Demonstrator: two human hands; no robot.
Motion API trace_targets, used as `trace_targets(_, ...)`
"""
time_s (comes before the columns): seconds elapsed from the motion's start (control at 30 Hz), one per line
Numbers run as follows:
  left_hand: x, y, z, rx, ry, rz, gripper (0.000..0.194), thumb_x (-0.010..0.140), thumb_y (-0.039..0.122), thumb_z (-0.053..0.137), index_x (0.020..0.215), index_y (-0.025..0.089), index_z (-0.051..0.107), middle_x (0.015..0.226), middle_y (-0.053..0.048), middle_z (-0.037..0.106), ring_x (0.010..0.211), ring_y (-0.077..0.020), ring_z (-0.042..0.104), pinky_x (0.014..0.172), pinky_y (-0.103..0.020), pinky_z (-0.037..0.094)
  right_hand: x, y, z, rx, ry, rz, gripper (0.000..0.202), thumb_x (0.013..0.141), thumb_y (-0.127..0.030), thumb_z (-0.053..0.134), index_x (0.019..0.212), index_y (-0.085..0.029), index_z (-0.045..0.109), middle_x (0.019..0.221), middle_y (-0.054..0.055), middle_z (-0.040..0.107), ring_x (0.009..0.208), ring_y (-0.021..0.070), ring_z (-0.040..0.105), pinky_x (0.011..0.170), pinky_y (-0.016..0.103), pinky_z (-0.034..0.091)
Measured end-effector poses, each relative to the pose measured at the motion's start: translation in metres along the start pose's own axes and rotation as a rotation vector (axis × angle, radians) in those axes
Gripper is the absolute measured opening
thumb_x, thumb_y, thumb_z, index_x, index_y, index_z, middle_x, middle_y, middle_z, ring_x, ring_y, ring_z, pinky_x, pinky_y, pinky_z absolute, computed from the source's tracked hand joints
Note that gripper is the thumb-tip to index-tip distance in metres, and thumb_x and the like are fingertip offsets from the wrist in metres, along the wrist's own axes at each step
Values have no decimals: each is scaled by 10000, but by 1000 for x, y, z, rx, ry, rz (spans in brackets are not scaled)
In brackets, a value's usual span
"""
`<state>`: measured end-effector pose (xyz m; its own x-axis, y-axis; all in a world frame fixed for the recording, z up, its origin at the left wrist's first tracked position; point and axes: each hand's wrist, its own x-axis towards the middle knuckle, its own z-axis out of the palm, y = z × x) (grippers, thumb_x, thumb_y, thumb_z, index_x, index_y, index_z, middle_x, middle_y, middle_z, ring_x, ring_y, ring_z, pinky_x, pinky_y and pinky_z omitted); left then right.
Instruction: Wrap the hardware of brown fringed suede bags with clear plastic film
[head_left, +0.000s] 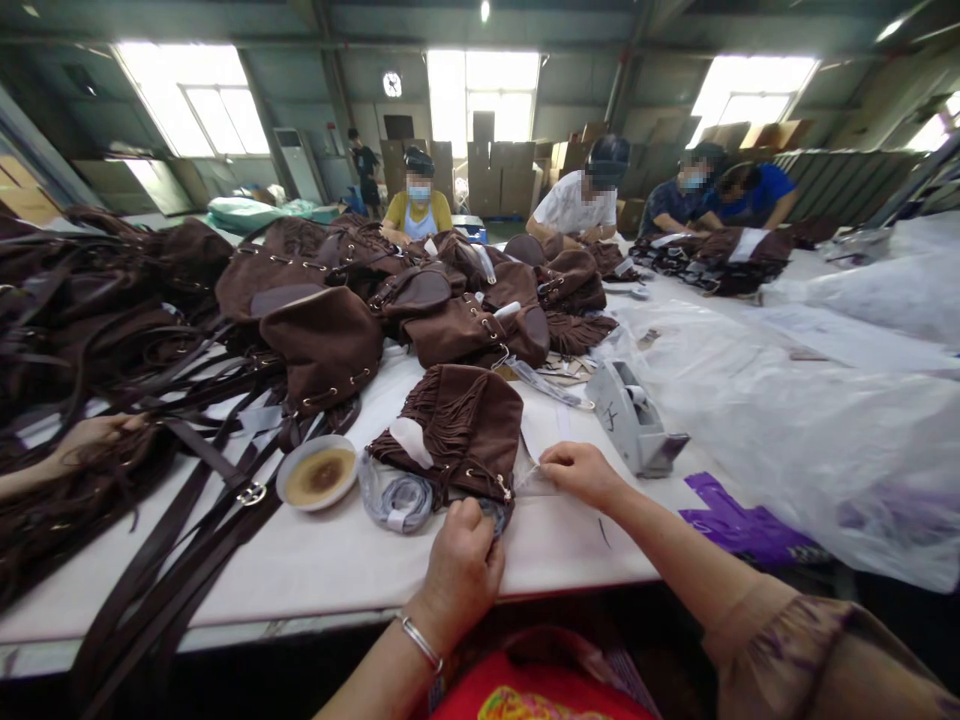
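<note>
A brown fringed bag (480,415) lies on the white table in front of me, its eyeleted, corded opening toward me. My left hand (463,560), with a silver bracelet at the wrist, is closed at the bag's near edge, gripping it. My right hand (581,472) is pinched just right of the bag, beside its cord end; what is between the fingers is too small to name. A coiled strap in clear plastic (401,503) rests left of my left hand, and a white piece (411,441) lies on the bag's fringe.
A bowl of brownish liquid (319,474) and long dark straps (187,540) are at left. Brown bags (322,345) are heaped behind. A tape dispenser (634,420), purple packaging (750,525) and clear plastic (840,450) lie right. Another person's hand (97,440) is far left; several people work beyond.
</note>
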<state>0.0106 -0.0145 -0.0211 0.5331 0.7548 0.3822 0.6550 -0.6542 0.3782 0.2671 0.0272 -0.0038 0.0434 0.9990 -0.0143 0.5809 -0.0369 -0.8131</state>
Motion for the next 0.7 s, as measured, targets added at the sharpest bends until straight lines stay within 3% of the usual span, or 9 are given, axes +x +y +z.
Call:
trace_targets(0.13,1,-1,0,-8,4,6,140,789,70,553,739,193,510,876,-79,496,865,-243,474,751,-385,434,-13,14,-20,60,146,131,215,721,-359,618,739,-180,736,750,34,734,711,191,647,678,283,480)
trace_targets(0.3,2,-3,0,-9,21,27,147,781,67,560,734,197,510,867,-74,497,855,-238,482,750,-380,433,-32,22,-43,-182,271,119,202,737,-317,547,688,-188,694,706,28,700,704,191,628,684,292,455)
trace_targets(0.37,2,-2,0,-9,37,44,150,779,66,557,727,198,507,855,-72,496,842,-234,482,742,-375,434,-39,23,-50,-257,323,179,186,739,-294,536,668,-195,676,685,27,690,702,193,626,674,290,445)
trace_targets(0.47,3,-1,0,-1,53,53,144,780,68,550,727,197,512,845,-72,497,827,-230,484,731,-371,433,-52,28,-60,-401,241,297,137,719,-236,558,612,-204,638,630,32,667,644,189,607,605,285,409)
trace_targets(0.53,3,0,-1,3,54,57,140,781,72,548,724,196,516,839,-72,497,818,-227,487,724,-367,432,-59,32,-63,-497,180,277,112,733,-250,590,647,-206,644,699,50,688,678,196,617,618,287,408)
trace_targets(0.7,4,-1,-1,13,62,71,144,782,80,553,704,197,521,820,-65,493,806,-220,493,712,-351,427,-40,30,-52,-595,158,238,384,831,-553,572,857,-188,685,958,139,694,888,263,650,737,332,450)
